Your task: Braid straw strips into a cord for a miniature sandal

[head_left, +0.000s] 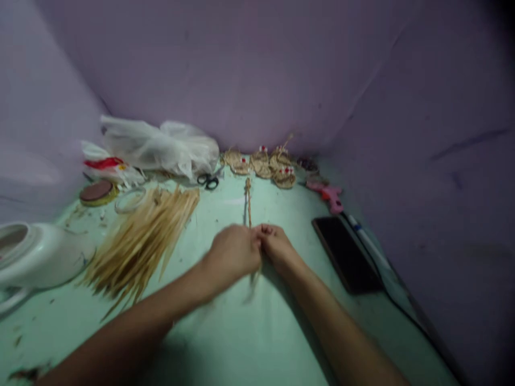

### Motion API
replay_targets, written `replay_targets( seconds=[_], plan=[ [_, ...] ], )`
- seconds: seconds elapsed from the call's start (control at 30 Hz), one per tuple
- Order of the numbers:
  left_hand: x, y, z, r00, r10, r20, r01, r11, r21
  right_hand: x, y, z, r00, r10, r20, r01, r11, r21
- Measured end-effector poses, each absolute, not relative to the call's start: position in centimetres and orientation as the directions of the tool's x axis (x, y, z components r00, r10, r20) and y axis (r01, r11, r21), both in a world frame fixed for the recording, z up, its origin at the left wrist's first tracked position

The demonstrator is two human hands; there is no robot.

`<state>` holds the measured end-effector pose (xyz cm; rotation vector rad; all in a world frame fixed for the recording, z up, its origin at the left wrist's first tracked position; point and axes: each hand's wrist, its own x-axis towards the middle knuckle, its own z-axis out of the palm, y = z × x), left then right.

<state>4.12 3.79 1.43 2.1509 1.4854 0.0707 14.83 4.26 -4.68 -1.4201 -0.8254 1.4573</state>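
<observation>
A thin tan cord of twisted fibre point(249, 202) runs from a knotted far end on the green table toward me. My left hand point(237, 247) is closed around its near part, knuckles up. Against it, my right hand point(274, 241) pinches the same cord, thumb and fingertips together. Loose, blurred strands hang below the two hands. To the left of my hands lies a spread bundle of dry straw-coloured strips point(140, 241). The exact grip between the fingers is partly hidden.
Several woven pieces with red and white beads point(261, 163) lie by the wall. Black-handled scissors point(208, 181) and a white plastic bag point(161, 147) are back left. At right are a pink glue gun point(328, 195), a phone point(346, 254) and a cable. A white container point(52, 252) stands left.
</observation>
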Motion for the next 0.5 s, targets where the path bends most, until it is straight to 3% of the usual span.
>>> replay_targets(
  seconds=[0.07,0.1,0.17,0.23,0.3,0.4,0.5],
  plan=[
    [3.7,4.2,2.2,0.430,0.882,-0.191,0.793,-0.267,0.547,15.0,4.1,-4.6,0.100,0.937,-0.335,-0.134,-0.321,-0.938],
    [3.5,4.1,2.7,0.519,0.818,-0.248,0.725,-0.268,0.634,15.1,4.1,-4.5,0.100,0.944,-0.316,-0.118,-0.304,-0.945],
    [3.1,3.2,4.0,0.741,0.532,-0.411,0.586,-0.211,0.782,15.3,4.2,-4.5,0.074,0.952,-0.295,-0.073,-0.290,-0.954],
    [2.8,1.3,5.6,0.826,0.249,-0.505,0.545,-0.129,0.828,15.3,4.2,-4.6,0.057,0.950,-0.306,-0.026,-0.305,-0.952],
    [2.5,-1.1,7.1,0.830,0.128,-0.543,0.553,-0.062,0.831,15.3,4.1,-4.8,0.058,0.950,-0.308,0.007,-0.309,-0.951],
    [2.6,-4.0,8.0,0.755,0.252,-0.605,0.626,-0.002,0.780,15.3,4.1,-5.1,0.054,0.959,-0.278,0.042,-0.280,-0.959],
    [3.8,-5.4,6.8,0.793,0.306,-0.527,0.580,-0.112,0.807,15.4,4.2,-5.3,0.041,0.967,-0.251,0.079,-0.254,-0.964]
  ],
)
